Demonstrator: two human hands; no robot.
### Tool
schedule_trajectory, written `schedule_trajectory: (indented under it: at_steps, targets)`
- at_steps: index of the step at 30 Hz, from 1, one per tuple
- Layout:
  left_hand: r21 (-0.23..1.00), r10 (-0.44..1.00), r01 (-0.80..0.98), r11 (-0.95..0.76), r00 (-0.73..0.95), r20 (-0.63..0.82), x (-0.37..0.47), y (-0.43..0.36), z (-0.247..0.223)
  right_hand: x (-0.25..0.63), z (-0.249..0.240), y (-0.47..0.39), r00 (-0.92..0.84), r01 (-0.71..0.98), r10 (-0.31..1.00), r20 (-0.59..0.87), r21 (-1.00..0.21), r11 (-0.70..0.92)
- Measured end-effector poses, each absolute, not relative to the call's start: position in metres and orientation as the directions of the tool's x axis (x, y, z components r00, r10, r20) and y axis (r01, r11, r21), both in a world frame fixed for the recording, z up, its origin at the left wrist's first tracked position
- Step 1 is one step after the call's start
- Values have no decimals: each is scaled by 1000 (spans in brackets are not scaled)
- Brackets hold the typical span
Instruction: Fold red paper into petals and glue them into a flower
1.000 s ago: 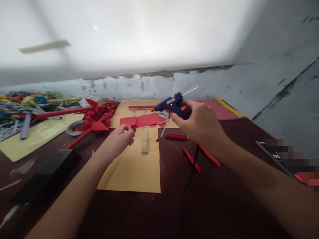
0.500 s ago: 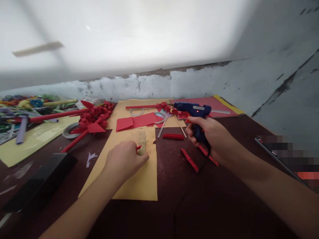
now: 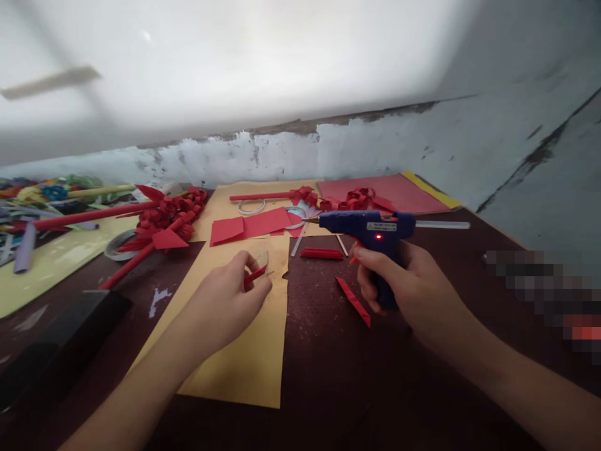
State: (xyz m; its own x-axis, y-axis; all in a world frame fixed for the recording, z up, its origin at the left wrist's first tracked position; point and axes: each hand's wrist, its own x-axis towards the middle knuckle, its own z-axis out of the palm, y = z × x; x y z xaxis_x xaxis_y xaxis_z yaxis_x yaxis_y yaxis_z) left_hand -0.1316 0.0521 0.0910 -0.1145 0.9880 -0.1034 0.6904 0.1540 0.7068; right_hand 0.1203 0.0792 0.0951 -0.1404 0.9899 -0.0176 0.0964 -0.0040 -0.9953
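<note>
My left hand pinches a small folded red paper piece above a yellow paper sheet. My right hand is wrapped round the handle of a blue glue gun, its red light lit and its nozzle pointing left. A clear glue stick sticks out of the gun's back. Below the gun, two folded red paper strips lie on the dark table: one flat strip and one slanted strip.
Red paper flowers on stems lie at the left, by a tape roll and a black box. Red paper and another tape roll lie farther back. Pixelated objects are at the right.
The glue gun has come nearer and lower in my right hand, its glue stick now in full view. The red piece in my left hand shows more and has shifted slightly left.
</note>
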Motion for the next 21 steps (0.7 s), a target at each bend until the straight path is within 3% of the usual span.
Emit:
schedule_trajectory:
  at_steps: [3, 7, 21]
  targets:
    - [862, 984, 480, 162, -12, -178, -127, 53, 89, 124, 94, 75, -91, 174, 995, 51, -982, 67]
    - [940, 985, 306, 148, 33, -166, -123, 54, 88, 125, 94, 72, -80, 128, 995, 60, -989, 70]
    - [980, 982, 194, 34, 176, -69, -95, 34, 85, 108, 84, 61, -104, 253, 993, -63, -967, -35]
